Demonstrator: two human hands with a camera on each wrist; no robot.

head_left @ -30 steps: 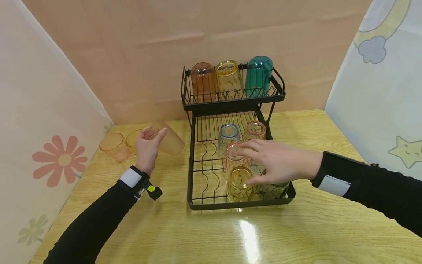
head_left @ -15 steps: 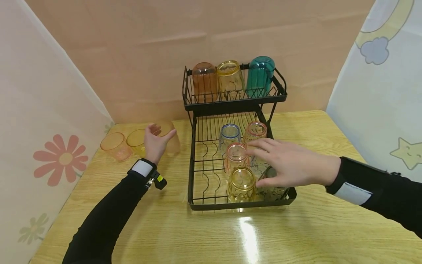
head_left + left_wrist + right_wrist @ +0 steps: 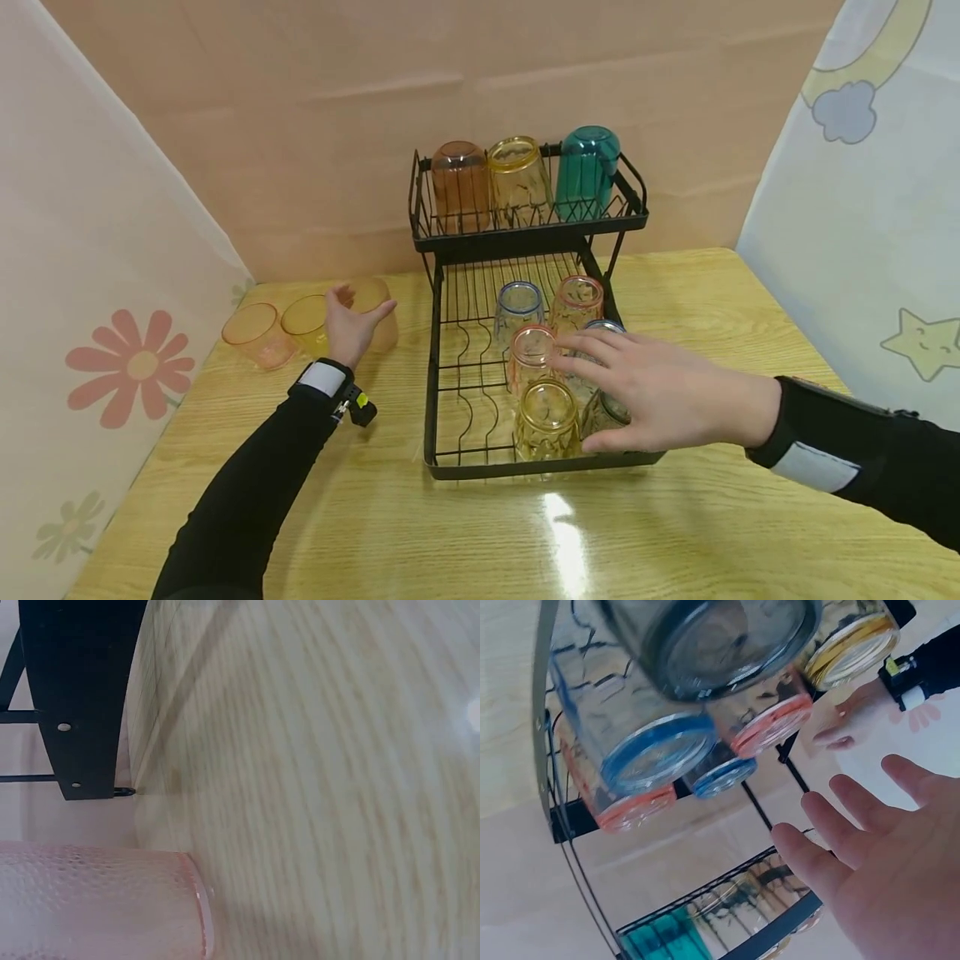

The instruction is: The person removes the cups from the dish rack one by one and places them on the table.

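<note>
My left hand [image 3: 352, 329] is at a frosted pale-orange cup [image 3: 375, 310] left of the rack, thumb across its near side and fingers at its left side. In the left wrist view the cup [image 3: 97, 904] has its rimmed end right at the tabletop; the fingers do not show there. My right hand [image 3: 652, 390] hovers over the right front of the black dish rack [image 3: 429, 392], fingers spread and holding nothing. Below and beside it are a yellow glass [image 3: 547, 421], a pink-rimmed glass [image 3: 532, 354] and a dark grey glass [image 3: 603, 417], partly hidden by the hand.
A yellow cup [image 3: 307, 325] and an orange cup [image 3: 258, 337] stand left of the left hand. Upside-down on the upper shelf are brown [image 3: 461, 179], yellow [image 3: 519, 179] and teal [image 3: 587, 171] glasses. Blue-rimmed [image 3: 519, 308] and red-rimmed [image 3: 577, 302] glasses sit farther back in the lower tray.
The pale-orange cup, tilted in my left hand a second ago, now stands upright beside the yellow cup, having shifted slightly left with the hand. My right hand has drawn a little right and toward me.
</note>
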